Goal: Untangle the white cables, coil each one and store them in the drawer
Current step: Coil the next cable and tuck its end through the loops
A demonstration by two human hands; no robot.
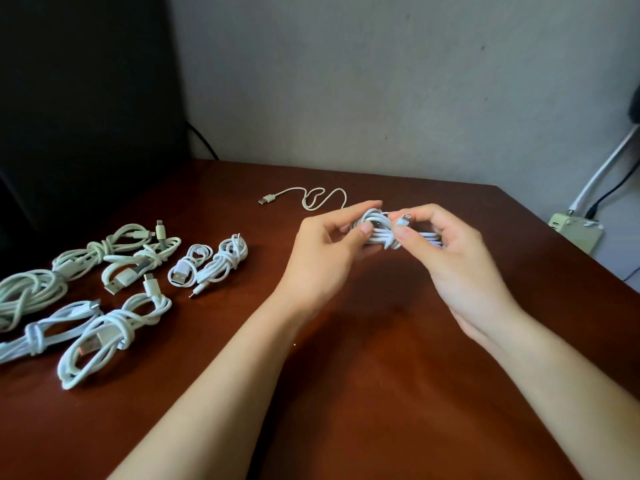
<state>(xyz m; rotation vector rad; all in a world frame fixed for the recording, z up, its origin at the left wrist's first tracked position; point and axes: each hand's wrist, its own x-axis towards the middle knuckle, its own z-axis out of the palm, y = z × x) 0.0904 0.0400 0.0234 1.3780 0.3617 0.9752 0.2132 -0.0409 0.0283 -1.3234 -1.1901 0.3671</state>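
Head view: both hands over a brown table (346, 393). Left hand (323, 251) curled round one end of a white cable bundle (379, 232), thumb on top. Right hand (450, 261) pinches the other end, small plug at the thumb tip. The cable's loose tail (311, 197) lies on the table behind the hands. Several coiled cables (224, 261) lie well to the left.

The light is soft and rather dim: the wall (381, 81) greys evenly while the upper left corner sinks to near black. The polished table (346, 410) carries a dull reddish sheen in the foreground and a diffuse shadow beneath the left hand (322, 261) and right hand (457, 268). Fine detail looks slightly smeared, and the wide lens stretches the table toward the frame's lower corners.
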